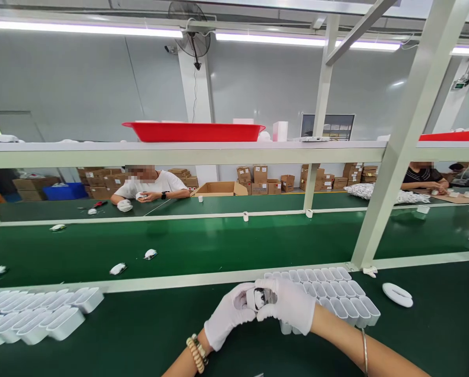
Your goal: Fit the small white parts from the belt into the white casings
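Note:
Both my hands wear white gloves and meet over the near green bench. Between them is a small white part with a dark, shiny section; its exact kind is hard to make out. My left hand grips its left side, fingers curled round it. On its other side, my right hand closes thumb and fingers on it. Just behind and right of my right hand stand rows of white oval cups, partly covered by that hand and forearm. Farther right lies a white oval ring-like piece.
More white cups stand in rows at left. Beyond a pale rail, a green conveyor belt carries small white parts. A slanted post rises at right. Overhead, a shelf holds a red tray. Two co-workers sit across.

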Available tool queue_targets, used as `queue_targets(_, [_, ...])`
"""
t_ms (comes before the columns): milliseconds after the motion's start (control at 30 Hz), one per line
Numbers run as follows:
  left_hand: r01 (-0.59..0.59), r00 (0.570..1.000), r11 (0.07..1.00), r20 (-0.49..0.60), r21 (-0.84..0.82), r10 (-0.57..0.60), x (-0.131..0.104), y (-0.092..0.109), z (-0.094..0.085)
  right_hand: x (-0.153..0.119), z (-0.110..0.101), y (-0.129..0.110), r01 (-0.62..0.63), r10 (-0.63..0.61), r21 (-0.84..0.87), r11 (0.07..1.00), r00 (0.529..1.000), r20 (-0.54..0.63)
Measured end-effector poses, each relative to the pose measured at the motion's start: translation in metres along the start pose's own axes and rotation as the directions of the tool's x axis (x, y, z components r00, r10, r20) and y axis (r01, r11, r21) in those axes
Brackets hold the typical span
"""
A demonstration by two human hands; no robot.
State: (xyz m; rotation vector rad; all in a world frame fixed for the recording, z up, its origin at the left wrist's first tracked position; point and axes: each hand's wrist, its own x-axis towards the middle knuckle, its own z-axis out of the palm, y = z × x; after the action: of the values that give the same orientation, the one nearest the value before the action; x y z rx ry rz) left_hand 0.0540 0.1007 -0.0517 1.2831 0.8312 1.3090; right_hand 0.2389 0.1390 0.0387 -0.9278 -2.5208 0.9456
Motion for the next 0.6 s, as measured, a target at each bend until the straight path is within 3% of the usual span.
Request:
queue_targets(200, [-0.13, 0.989, 0.943, -0.029, 0.305, 0.146, -0.007, -0.011, 0.004, -0.007, 0.007, -0.002, -0.112, 0.114, 0.106, 0.988, 0.993, -0.01])
queue_targets(367, [-0.274, 0.935, 0.662, 0.031, 0.697, 0.354, -0.018, -0.016, -0.003, -0.013, -0.002, 0.0, -0.136, 0.12, 0.147, 0.98, 0.986, 0.112])
queue_targets(467, [-0.347, 0.909, 0.565, 0.12, 0.749, 0.4, -0.021, -0.009, 0.001, -0.016, -0.007, -0.006, -0.134, 0.1, 0.175, 0.975, 0.976, 0.193])
queue_targets(600, [-0.414, 0.889, 0.537, 0.199, 0.735, 0.413, -0.021, 0.003, 0.009, -0.02, -0.007, -0.018, -0.15, 0.08, 0.272, 0.95, 0.964, 0.254])
